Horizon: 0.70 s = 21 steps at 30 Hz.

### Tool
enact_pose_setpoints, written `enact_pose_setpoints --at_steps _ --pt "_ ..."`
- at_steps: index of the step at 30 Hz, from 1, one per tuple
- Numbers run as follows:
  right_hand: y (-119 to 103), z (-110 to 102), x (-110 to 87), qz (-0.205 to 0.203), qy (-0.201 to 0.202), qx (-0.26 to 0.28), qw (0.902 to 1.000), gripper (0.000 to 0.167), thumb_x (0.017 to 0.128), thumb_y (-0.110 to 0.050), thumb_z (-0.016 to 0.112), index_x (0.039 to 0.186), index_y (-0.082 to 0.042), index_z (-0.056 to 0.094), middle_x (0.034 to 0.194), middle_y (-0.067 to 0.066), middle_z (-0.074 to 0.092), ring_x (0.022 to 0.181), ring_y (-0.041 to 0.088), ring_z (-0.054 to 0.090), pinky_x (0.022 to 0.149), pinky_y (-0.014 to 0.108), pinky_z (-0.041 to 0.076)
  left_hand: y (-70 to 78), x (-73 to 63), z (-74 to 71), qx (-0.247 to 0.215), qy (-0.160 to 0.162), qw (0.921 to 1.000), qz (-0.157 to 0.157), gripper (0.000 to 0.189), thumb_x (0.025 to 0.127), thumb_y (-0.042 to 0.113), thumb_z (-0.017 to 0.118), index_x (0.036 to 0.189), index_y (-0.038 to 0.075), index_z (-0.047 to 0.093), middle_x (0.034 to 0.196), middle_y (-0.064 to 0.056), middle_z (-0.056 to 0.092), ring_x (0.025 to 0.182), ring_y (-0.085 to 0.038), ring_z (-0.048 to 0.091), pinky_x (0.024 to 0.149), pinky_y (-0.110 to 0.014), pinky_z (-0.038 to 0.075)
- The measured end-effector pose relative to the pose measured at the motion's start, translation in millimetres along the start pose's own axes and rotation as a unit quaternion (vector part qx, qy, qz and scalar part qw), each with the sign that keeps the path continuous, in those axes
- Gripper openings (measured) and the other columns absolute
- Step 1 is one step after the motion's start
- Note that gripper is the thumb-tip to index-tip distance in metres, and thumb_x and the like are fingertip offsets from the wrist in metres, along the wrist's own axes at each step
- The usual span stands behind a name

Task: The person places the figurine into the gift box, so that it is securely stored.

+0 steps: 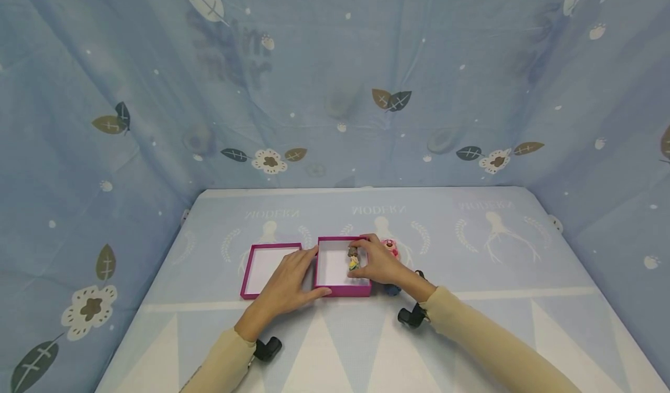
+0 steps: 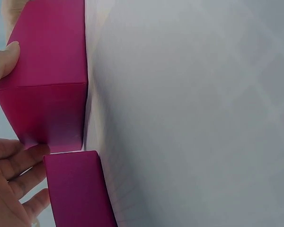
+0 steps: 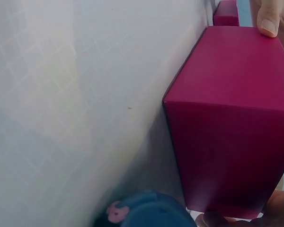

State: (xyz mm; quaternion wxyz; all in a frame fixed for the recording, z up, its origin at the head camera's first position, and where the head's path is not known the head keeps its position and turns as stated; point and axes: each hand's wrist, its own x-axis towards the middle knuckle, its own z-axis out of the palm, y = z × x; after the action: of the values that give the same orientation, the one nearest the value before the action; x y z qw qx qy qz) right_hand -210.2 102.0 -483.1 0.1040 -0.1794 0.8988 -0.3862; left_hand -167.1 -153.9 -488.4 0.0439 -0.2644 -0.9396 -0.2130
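Your right hand [image 1: 382,263] pinches a small doll [image 1: 353,259] inside the outline of the pink box [image 1: 342,290].
Nearest you on the counter [image 1: 497,323], a blue toy [image 1: 391,290] sits right of the box; your left hand [image 1: 288,282] has its fingers spread, nearly straight, against the box's left wall, thumb on the near wall; your right fingers and thumb close on the doll's two ends, though whether it touches bottom you cannot tell; a shallow tray [image 1: 266,265] lies just left; a pink toy [image 1: 390,247] shows past your right hand, a curtain [image 1: 340,90] behind.
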Motion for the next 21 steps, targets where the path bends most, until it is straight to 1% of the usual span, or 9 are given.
enact_pose_setpoints --at_steps 6,14,21 --pt "-0.2 0.3 -0.1 0.005 0.003 -0.008 0.9999 0.065 0.071 -0.027 0.088 0.128 -0.009 0.062 0.142 0.022 0.042 0.127 0.038 0.050 0.101 0.056 0.046 1.1 0.7 0.1 0.002 -0.002 1.0000 -0.003 0.097 0.078 0.062 0.071 0.151 0.007 0.036 0.147 -0.010 0.050 0.134 -0.032 0.047 0.113 -0.050 0.037" --pt "-0.7 2.3 -0.5 0.020 0.011 -0.019 0.9996 0.067 0.070 -0.029 0.089 0.129 -0.011 0.062 0.132 0.017 0.049 0.119 0.033 0.054 0.097 0.053 0.048 2.2 1.0 -1.3 -0.001 -0.002 1.0000 -0.001 0.097 0.078 0.061 0.072 0.151 0.007 0.036 0.147 -0.010 0.050 0.134 -0.032 0.047 0.113 -0.050 0.036" --pt "-0.5 2.4 -0.1 0.015 0.014 -0.013 0.9997 0.067 0.069 -0.026 0.089 0.128 -0.010 0.063 0.129 0.017 0.050 0.117 0.032 0.054 0.096 0.052 0.049 2.9 1.4 -2.5 0.001 -0.002 1.0000 0.000 0.098 0.078 0.060 0.072 0.151 0.007 0.036 0.146 -0.010 0.050 0.134 -0.031 0.048 0.113 -0.050 0.037"
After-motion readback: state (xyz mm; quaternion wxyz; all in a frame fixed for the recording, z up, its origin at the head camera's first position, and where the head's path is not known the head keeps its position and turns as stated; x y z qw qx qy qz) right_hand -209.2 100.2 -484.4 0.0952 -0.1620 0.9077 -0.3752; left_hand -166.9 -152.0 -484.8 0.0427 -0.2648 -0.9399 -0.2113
